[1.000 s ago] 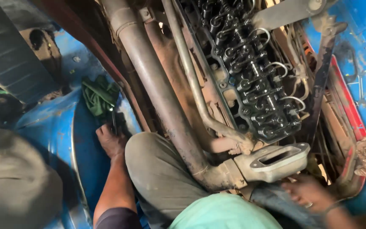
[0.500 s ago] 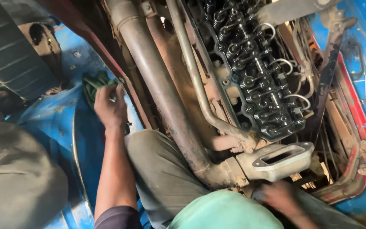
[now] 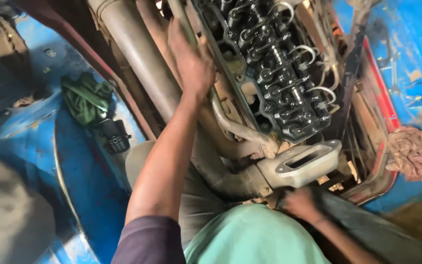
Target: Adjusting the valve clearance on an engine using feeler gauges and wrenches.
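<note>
Firstly, at the far left a crumpled green cloth (image 3: 85,98) lay on the blue bodywork (image 3: 81,181), and a small dark phone (image 3: 113,137) lay just beside it. Next, a thick grey pipe (image 3: 137,58) ran down along the engine. The left hand (image 3: 191,61) rested on a thinner bent tube (image 3: 230,124) beside the open cylinder head (image 3: 274,73), its fingers pressed together and curled over the tube. Lower, the right hand (image 3: 299,203) was under the pale metal housing (image 3: 306,164), touching it; I could not tell how its fingers stood. At the far right a pinkish rag (image 3: 416,151) lay on the blue edge.
</note>
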